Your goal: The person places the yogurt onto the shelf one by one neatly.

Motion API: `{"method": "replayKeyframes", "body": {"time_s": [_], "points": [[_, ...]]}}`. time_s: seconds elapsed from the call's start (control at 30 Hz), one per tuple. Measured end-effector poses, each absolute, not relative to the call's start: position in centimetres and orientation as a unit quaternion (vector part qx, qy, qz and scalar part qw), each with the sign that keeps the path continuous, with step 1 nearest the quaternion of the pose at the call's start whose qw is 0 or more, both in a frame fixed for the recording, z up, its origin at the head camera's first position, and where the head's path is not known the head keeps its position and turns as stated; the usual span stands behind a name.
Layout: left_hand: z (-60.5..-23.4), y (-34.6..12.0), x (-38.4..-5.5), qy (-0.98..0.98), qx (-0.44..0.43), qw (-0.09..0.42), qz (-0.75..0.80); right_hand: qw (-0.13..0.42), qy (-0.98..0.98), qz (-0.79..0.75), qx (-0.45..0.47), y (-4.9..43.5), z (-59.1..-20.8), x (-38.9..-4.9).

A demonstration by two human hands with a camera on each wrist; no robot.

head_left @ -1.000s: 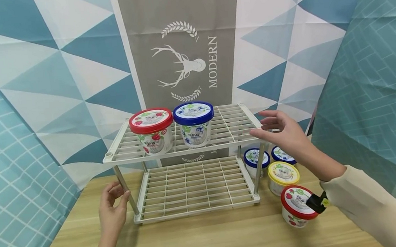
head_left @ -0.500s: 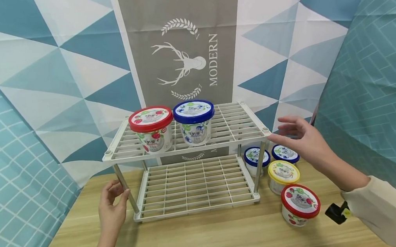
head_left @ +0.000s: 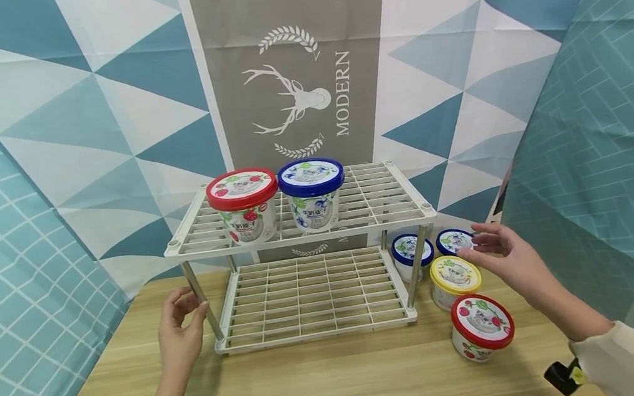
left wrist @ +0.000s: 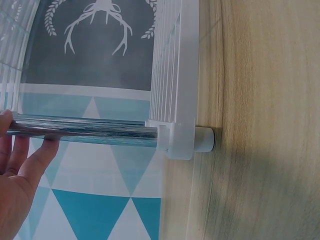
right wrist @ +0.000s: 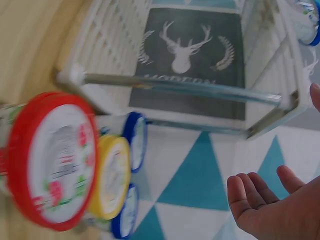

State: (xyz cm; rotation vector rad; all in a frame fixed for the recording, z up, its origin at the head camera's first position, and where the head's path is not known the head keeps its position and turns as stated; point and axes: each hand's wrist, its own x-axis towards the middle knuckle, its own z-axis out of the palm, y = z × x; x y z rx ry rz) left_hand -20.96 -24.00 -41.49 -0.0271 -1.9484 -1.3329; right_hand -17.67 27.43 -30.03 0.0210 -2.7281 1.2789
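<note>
My left hand (head_left: 181,339) lightly grips the front left metal post (head_left: 201,299) of a two-tier white shelf rack (head_left: 312,333). In the left wrist view, the thumb and fingers touch the post (left wrist: 90,127) from both sides. My right hand (head_left: 518,268) hangs in the air to the right of the rack, fingers loosely bent and holding nothing. Below and left of it are a yellow-lidded tub (head_left: 454,280) and a blue-lidded tub (head_left: 452,241), partly behind its fingertips. Nearer the front is a red-lidded tub (head_left: 482,325).
On the upper shelf, a red-lidded tub (head_left: 244,207) stands beside a blue-lidded one (head_left: 312,195). Another blue-lidded tub (head_left: 412,252) sits behind the rack's right post. Wooden tabletop (head_left: 333,379) lies in front, and a patterned cloth (head_left: 154,80) hangs behind.
My right hand has moved right and down, away from the upper shelf's right edge toward the tubs on the table. The left hand stays at the post.
</note>
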Motion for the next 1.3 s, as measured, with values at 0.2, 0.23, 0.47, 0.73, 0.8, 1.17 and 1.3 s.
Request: {"method": "replayKeyframes", "body": {"time_s": [0.2, 0.23, 0.47, 0.73, 0.8, 1.17, 1.3], "points": [[-41.4, -23.8, -21.0, -0.759, -0.015, 0.380, -0.529, 0.048, -0.904, 0.424, -0.021, 29.0, -31.9, -17.4], [-41.4, -23.8, -21.0, -0.758, -0.014, 0.380, -0.530, 0.046, -0.904, 0.425, -0.022, 29.2, -32.1, -17.4], [-40.7, -23.4, -20.4, -0.754, -0.010, 0.380, -0.536, 0.011, -0.906, 0.419, -0.051, 30.6, -34.0, -17.3], [-38.7, -22.4, -19.2, -0.762, -0.007, 0.370, -0.532, -0.009, -0.902, 0.427, -0.067, 31.7, -36.3, -17.2], [-38.7, -22.4, -19.2, -0.761, -0.008, 0.369, -0.533, -0.012, -0.902, 0.426, -0.066, 31.9, -36.8, -17.1], [-39.0, -22.4, -19.3, -0.756, -0.018, 0.377, -0.535, -0.010, -0.902, 0.427, -0.060, 33.1, -39.9, -16.1], [-39.1, -22.4, -19.4, -0.756, -0.015, 0.375, -0.536, -0.040, -0.899, 0.429, -0.070, 33.6, -40.7, -15.9]]}}
